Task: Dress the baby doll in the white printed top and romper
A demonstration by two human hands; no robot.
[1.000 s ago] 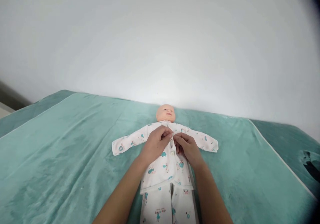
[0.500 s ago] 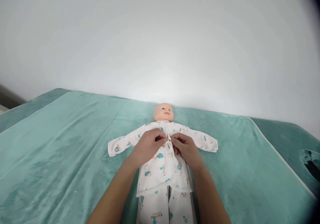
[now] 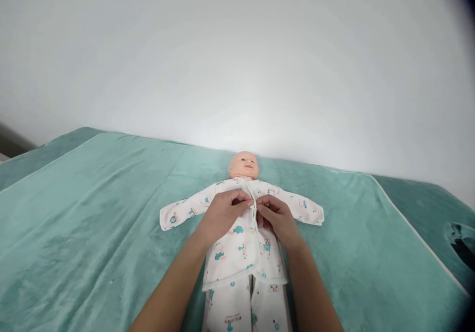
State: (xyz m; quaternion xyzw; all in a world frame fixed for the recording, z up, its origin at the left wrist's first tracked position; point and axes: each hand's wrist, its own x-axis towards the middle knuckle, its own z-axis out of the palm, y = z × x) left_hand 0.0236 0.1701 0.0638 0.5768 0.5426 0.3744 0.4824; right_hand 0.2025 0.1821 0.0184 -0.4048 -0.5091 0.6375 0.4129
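Observation:
A baby doll lies on its back, dressed in a white printed shirt with its sleeves spread to both sides. White printed trousers cover its legs. On the shirt's front opening at the chest, my left hand pinches the edge with thumb and fingers. Just across from it, my right hand pinches the other side of the opening. The fingertips nearly meet and hide the small part between them. A pale button shows lower on the front, below my fingers.
A green plush blanket with some creases lies under the doll. Behind the doll's head rises a plain pale wall. A dark printed patch shows on the darker green cloth at the right.
My left fingertips have moved slightly right, closer to my right fingertips. The small dark spot visible between them before is now covered. The doll lies as before.

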